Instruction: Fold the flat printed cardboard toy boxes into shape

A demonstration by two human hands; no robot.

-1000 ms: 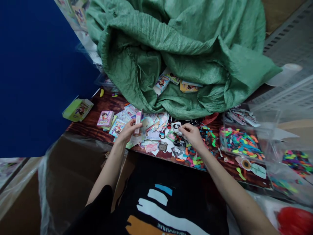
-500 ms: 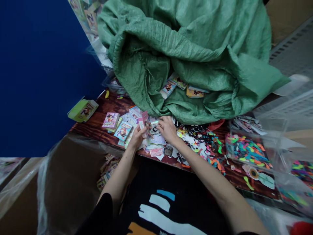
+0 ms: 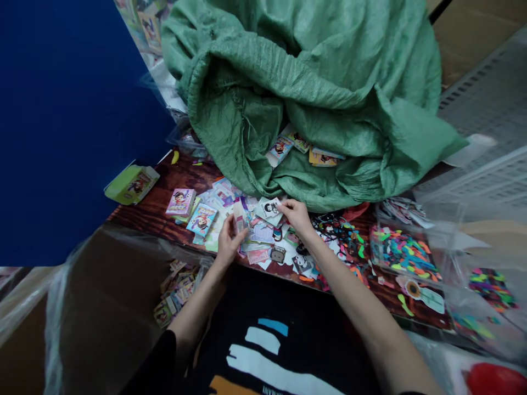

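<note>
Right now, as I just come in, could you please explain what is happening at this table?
A person works over the table, strewn with cards. The left hand holds a small pink pack; the right hand has a white card in its grip. A blue box lies near the left hand. Behind, the green sack gapes open, with boxes in its mouth. Colourful pieces fill a clear tray at right.

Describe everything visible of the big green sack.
The green sack looks like woven plastic, slightly shiny and heavily creased. It slumps at the back of the dark wooden table, its rumpled mouth gaping towards the person, with small printed boxes inside. Its lower edge lies beside loose cards; whether the right hand touches it is unclear.
</note>
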